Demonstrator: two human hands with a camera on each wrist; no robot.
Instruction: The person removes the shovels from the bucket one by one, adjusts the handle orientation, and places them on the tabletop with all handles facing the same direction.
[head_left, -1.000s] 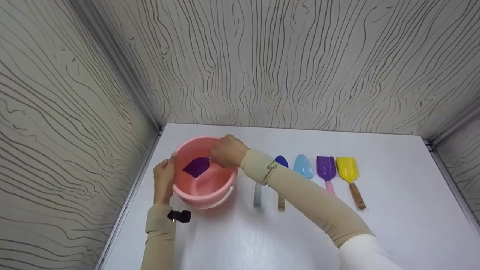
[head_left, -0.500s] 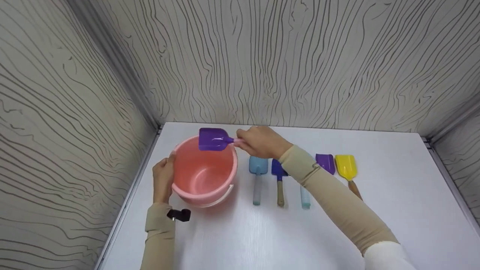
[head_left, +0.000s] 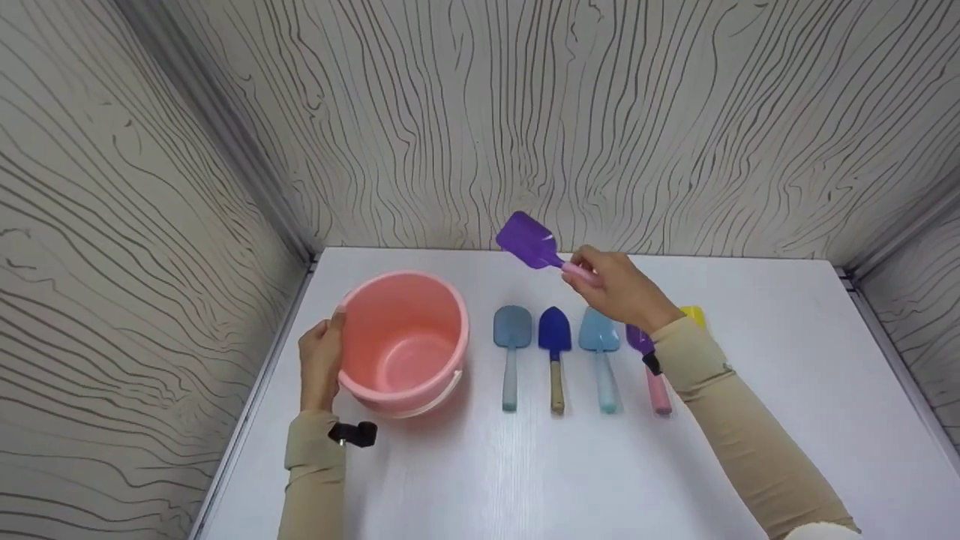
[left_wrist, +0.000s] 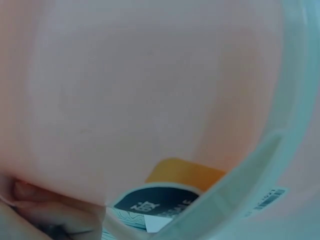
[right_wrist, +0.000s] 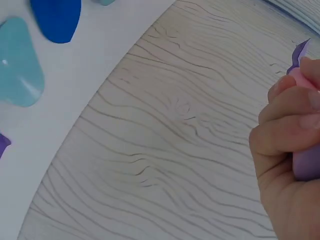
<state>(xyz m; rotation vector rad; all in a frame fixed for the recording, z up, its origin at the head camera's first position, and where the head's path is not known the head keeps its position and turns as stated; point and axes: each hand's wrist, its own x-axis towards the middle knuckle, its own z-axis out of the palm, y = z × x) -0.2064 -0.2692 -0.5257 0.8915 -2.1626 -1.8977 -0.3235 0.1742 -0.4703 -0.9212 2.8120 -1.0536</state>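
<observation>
A pink bucket stands at the left of the table, its bare bottom showing. My left hand grips the bucket's left rim, thumb over the edge. In the left wrist view the bucket's wall fills most of the frame, beside a pale bail handle and part of a label. My right hand holds a toy shovel by its pink handle, purple blade pointing up and left, above the table's back edge. The right wrist view shows fingers curled round that handle.
Right of the bucket lie a grey-blue shovel, a dark blue trowel, a light blue shovel and a purple one with a pink handle. My right forearm mostly hides a yellow shovel. Patterned panels wall in the table.
The right hand has lifted the purple shovel out of the bucket and carried it to the right, over the row of shovels. The left hand keeps its grip on the rim.
</observation>
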